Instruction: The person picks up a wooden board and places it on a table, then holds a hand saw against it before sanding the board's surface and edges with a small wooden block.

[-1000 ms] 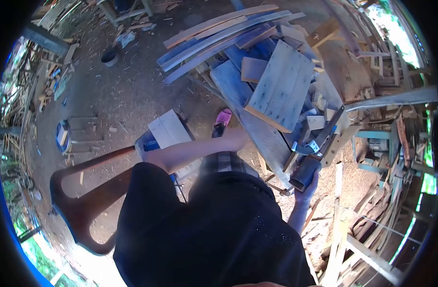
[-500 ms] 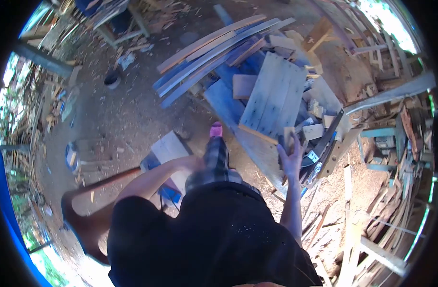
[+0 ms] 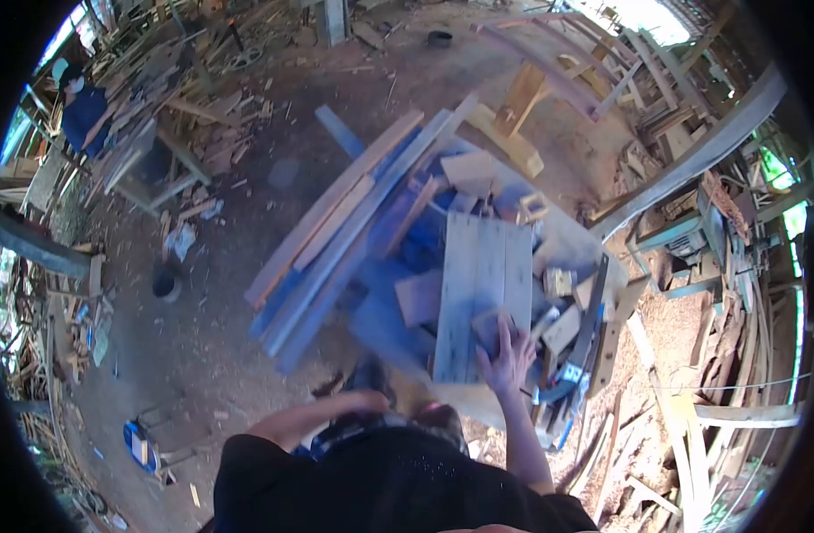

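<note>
My right hand (image 3: 512, 362) is over the near end of a pale plank panel (image 3: 487, 275) on the work table. Its thumb and fingers are around a small wooden block (image 3: 489, 327), which appears to rest on or just above the panel. My left hand (image 3: 369, 401) is low by my lap, smeared and partly out of sight, so its fingers cannot be made out. Beside the panel lie a square wooden piece (image 3: 419, 298) on the left and a pale block (image 3: 562, 330) on the right.
Long boards (image 3: 345, 231) lie across the table's left side. A dark bucket (image 3: 166, 282) and a blue stool (image 3: 140, 447) stand on the floor at left. A person (image 3: 84, 115) is at the far left. Wood scraps and timber line the right side.
My body has moved forward and the view has shifted. My right hand, with the small block, has come from the panel's near right corner to over the panel. The chair has left view.
</note>
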